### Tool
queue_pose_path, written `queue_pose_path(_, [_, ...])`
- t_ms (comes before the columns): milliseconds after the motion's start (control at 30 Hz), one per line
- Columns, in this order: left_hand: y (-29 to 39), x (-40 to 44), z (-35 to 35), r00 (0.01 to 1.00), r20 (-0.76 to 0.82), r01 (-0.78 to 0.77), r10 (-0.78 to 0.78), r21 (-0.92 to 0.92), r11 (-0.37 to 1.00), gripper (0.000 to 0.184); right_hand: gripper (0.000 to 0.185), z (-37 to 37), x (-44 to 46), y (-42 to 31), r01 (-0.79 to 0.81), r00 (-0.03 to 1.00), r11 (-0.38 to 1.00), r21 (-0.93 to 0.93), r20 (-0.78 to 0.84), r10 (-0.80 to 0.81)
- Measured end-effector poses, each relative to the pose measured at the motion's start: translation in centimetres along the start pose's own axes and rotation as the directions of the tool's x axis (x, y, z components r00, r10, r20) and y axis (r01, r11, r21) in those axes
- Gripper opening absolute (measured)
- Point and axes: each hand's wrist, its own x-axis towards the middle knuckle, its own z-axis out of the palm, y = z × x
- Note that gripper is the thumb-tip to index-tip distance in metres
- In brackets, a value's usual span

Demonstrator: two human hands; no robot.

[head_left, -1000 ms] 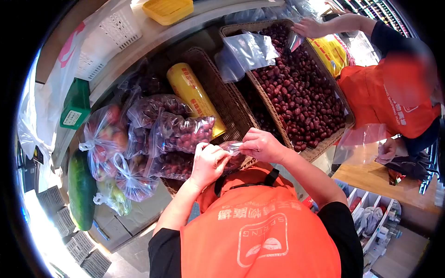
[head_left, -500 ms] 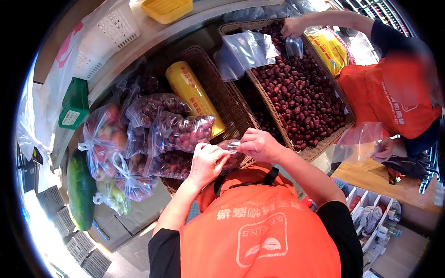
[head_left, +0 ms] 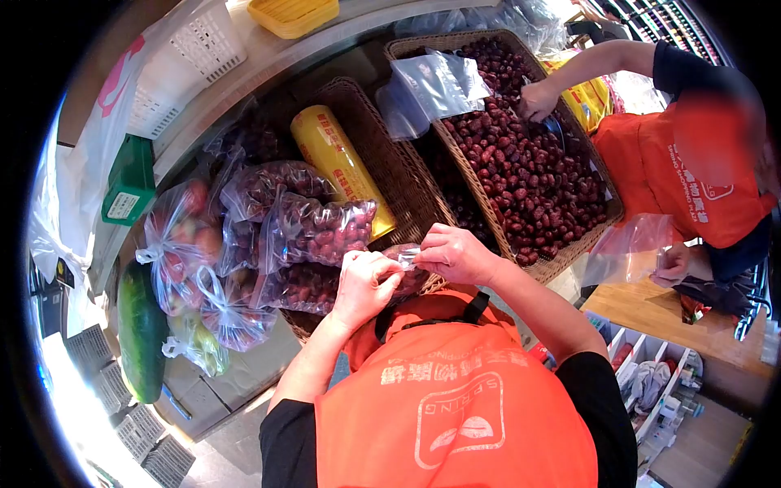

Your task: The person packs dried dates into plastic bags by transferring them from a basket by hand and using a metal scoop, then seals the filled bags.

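Observation:
My left hand (head_left: pixel 366 286) and my right hand (head_left: pixel 455 255) are close together in front of my orange apron. Both sets of fingers pinch the top of a clear plastic bag of red dates (head_left: pixel 413 281). My hands partly cover this bag, so I cannot tell whether its top is sealed. Just beyond my left hand lie more filled bags, among them a bag of dates (head_left: pixel 319 232) on top and another bag of dates (head_left: pixel 299 286) below it. A yellow roll of film (head_left: pixel 340 167) rests behind them in a wicker basket (head_left: pixel 399 187).
A co-worker's hand (head_left: pixel 538 101) holds a scoop (head_left: pixel 555 128) in a basket of loose dates (head_left: pixel 561 252); the other hand holds an empty clear bag (head_left: pixel 626 254). Bagged fruit (head_left: pixel 195 232) and a green melon (head_left: pixel 141 342) lie left. A green box (head_left: pixel 130 183) stands behind.
The co-worker's scooping hand has moved down and right, from the basket's far end into the dates. My hands stay almost in place on the bag.

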Motion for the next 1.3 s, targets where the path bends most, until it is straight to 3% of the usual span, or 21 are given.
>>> queue_pose_path(667, [0.6, -0.1, 0.1, 0.999, -0.044, 0.002, 0.002, 0.09, 0.996, 0.007, 0.008, 0.7, 0.2, -0.9, 0.005, 0.99, 0.993, -0.118, -0.14, -0.022])
queue_pose_path(767, [1.2, 0.6, -0.1, 0.999, -0.038, -0.03, 0.036, 0.133, 0.991, 0.007, 0.011, 1.0, 0.0, -0.7, -0.019, 0.998, 0.991, -0.134, -0.062, 0.011])
queue_pose_path(1300, [1.1, 0.8, 1.0, 0.997, -0.05, -0.041, 0.051, 0.17, 0.985, 0.005, 0.01, 0.8, 0.1, -0.8, 0.022, 0.998, 0.991, -0.131, -0.062, -0.03])
